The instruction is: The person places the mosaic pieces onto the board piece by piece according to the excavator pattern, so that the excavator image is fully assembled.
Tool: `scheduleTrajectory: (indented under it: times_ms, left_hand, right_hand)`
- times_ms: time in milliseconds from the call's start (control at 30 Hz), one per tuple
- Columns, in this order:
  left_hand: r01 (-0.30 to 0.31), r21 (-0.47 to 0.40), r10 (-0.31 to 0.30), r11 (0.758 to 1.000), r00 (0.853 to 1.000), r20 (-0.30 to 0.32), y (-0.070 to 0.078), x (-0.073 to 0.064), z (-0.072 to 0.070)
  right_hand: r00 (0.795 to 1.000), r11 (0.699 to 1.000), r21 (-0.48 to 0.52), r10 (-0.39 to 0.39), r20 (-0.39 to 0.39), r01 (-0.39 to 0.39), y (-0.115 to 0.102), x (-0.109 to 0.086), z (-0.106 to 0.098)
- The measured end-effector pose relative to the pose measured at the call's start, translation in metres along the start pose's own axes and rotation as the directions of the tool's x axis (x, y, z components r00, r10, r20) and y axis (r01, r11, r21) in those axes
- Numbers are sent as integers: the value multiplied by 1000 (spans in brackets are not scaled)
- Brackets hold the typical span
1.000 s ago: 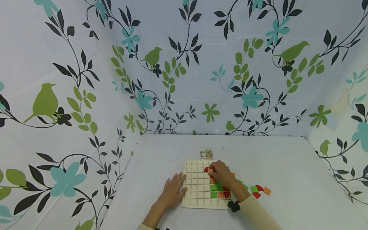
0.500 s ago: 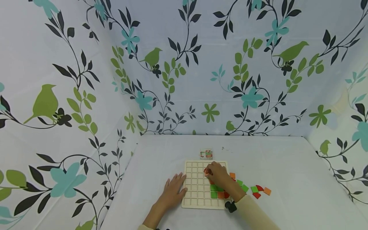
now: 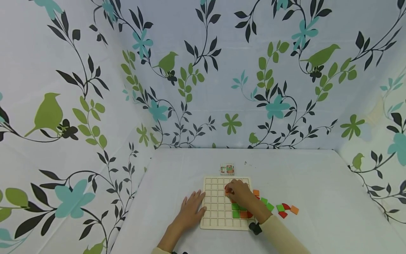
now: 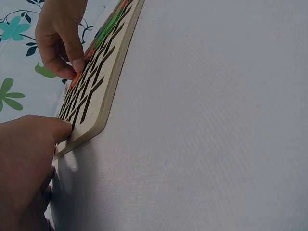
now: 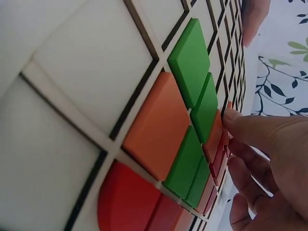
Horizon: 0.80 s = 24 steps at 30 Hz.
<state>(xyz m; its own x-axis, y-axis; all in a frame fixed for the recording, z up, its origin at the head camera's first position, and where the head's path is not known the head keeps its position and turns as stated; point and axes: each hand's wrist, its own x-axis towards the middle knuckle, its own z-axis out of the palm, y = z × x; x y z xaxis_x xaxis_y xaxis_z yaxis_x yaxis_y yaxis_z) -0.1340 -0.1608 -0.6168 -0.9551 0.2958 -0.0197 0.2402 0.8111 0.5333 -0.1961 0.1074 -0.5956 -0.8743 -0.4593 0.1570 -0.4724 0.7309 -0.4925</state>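
A pale wooden grid board (image 3: 210, 223) lies on the table, its lower right cells filled with green, orange and red tiles (image 3: 235, 214). My right hand (image 3: 241, 193) is over the board's upper right part and pinches a small orange square tile (image 3: 226, 193) between thumb and fingertips. In the right wrist view that tile (image 5: 229, 104) is mostly hidden behind the thumb. A red tile (image 3: 226, 188) sits just beyond it. My left hand (image 3: 190, 209) lies with fingers spread at the board's left edge; its thumb (image 4: 60, 129) touches the rim in the left wrist view.
Loose green, red and orange tiles (image 3: 280, 208) lie on the white table (image 3: 330, 190) to the board's right. A small picture card (image 3: 227, 169) lies behind the board. A patterned cloth (image 3: 203, 88) hangs at the back.
My right hand has moved slightly left across the board with the orange tile, then settled beside the red tile. The left hand has stayed at the board's edge.
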Motion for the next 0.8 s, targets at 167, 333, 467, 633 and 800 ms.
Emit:
scheduleTrajectory:
  times_ms: [167, 333, 467, 633, 800]
  left_hand:
    - [1, 5, -1, 1000, 1000, 1, -3, 1, 2]
    - [2, -1, -2, 1000, 1000, 5, -4, 1, 3]
    - [-6, -5, 6, 1000, 1000, 2, -4, 2, 3]
    - [-11, 1, 11, 1000, 1000, -9, -5, 2, 4]
    - [-5, -1, 5, 1000, 1000, -10, -4, 1, 5]
  right_hand:
    - [1000, 1000, -7, 4, 5, -4, 0, 1, 2]
    - [1000, 1000, -21, 8, -29, -8, 2, -4, -1]
    - [996, 996, 3, 85, -35, -84, 5, -14, -15]
    - [964, 964, 23, 264, -17, -264, 22, -35, -38]
    - [918, 918, -5, 397, 7, -397, 43, -63, -60]
